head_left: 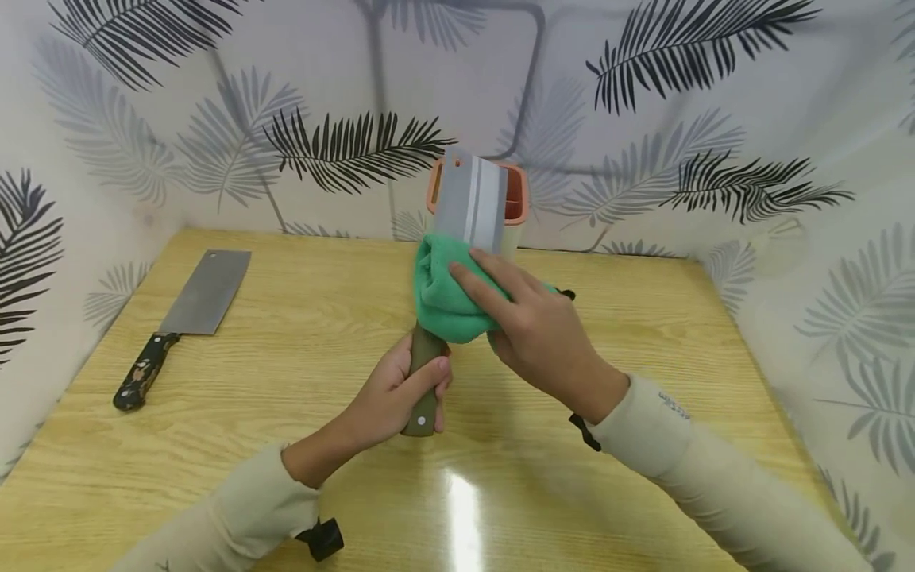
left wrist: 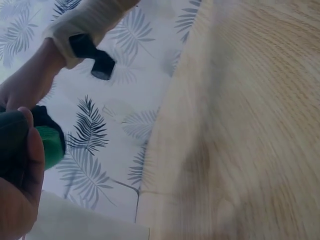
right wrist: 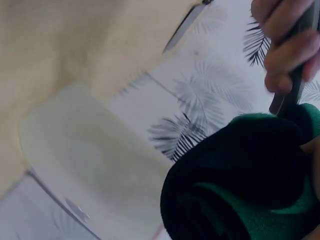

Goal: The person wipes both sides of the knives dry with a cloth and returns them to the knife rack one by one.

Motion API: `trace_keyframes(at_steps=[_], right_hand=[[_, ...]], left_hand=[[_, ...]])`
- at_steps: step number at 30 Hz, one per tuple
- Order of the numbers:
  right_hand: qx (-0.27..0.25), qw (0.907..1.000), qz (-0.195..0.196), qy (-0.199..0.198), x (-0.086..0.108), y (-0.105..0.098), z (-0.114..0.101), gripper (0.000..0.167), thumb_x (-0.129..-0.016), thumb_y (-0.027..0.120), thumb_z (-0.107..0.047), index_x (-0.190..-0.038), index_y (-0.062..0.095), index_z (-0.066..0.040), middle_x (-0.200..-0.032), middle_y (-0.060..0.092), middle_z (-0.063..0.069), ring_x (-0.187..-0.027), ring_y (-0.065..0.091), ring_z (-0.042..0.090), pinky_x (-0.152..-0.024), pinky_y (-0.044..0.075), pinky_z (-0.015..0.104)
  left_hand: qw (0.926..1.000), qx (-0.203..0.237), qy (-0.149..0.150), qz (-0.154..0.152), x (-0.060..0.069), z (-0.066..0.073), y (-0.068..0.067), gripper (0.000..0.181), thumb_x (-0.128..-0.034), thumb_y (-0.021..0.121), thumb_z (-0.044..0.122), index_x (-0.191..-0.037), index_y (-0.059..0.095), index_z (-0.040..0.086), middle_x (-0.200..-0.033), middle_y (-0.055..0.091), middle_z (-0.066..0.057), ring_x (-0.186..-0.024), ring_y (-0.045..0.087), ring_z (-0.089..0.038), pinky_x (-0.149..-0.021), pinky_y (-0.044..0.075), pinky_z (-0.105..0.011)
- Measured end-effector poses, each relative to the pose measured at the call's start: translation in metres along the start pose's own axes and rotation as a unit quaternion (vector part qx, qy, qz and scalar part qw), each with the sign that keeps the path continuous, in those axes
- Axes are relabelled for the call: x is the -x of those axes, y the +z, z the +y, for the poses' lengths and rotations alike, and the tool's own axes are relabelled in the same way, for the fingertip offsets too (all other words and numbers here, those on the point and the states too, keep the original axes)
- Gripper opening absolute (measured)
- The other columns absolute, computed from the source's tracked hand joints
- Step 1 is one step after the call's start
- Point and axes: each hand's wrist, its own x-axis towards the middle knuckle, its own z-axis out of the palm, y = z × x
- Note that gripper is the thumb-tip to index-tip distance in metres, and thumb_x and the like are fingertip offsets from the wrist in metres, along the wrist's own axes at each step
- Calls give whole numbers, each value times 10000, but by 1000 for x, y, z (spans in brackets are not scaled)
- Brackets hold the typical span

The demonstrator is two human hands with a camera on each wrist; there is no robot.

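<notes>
In the head view my left hand point(head_left: 403, 389) grips the olive handle point(head_left: 422, 417) of a cleaver. Its grey blade point(head_left: 469, 199) points away from me, raised above the table. My right hand point(head_left: 536, 326) holds a folded green cloth point(head_left: 453, 298) against the lower part of the blade, fingers lying over the top of it. The cloth hides the blade's base near the handle. In the right wrist view the cloth point(right wrist: 240, 175) bunches beneath the right hand, with the left hand point(right wrist: 290, 45) on the handle beyond it.
Behind the blade stands a cream holder with an orange rim point(head_left: 525, 199), partly hidden. A second cleaver with a black patterned handle point(head_left: 146, 369) lies on the left of the wooden table point(head_left: 307, 318). Leaf-printed fabric point(head_left: 329, 71) hangs round the back and sides.
</notes>
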Motion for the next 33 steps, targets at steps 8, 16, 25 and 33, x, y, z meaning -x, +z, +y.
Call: trace_keyframes(at_steps=[8, 16, 25, 33], right_hand=[[-222, 9992, 46, 317, 2, 3, 4, 677, -798, 630, 103, -1421, 541, -144, -1364, 611, 138, -1141, 673, 348, -610, 603, 444], [-38, 9960, 313, 832, -35, -9, 44, 604, -856, 512, 106, -1422, 546, -103, -1361, 613, 154, -1001, 690, 394, -607, 553, 485], [56, 9942, -131, 1066, -40, -13, 55, 636, -880, 583, -59, -1494, 474, -182, -1448, 531, 178, -1090, 641, 419, -685, 557, 521], [-295, 9949, -707, 661, -19, -7, 36, 718, -865, 588, 62, -1527, 407, -150, -1528, 390, 248, -1394, 431, 436, -1034, 497, 557]], left_hand=[[9998, -191, 15, 38, 0, 2, 1, 129, -1077, 370, 96, -1075, 392, -31, -780, 466, -85, -498, 598, -97, -474, 566, -362], [9997, -108, -60, -207, 5, 1, 8, 186, -1077, 388, 109, -1130, 368, -69, -783, 475, -93, -503, 607, -96, -477, 568, -371], [9990, 166, -78, -409, 8, -5, 11, 207, -1080, 393, 121, -1139, 368, -75, -783, 477, -87, -509, 613, -90, -466, 567, -385], [9987, 281, -218, -359, 4, -2, 7, 187, -1078, 383, 118, -1116, 367, -64, -777, 491, -89, -507, 624, -95, -476, 569, -370]])
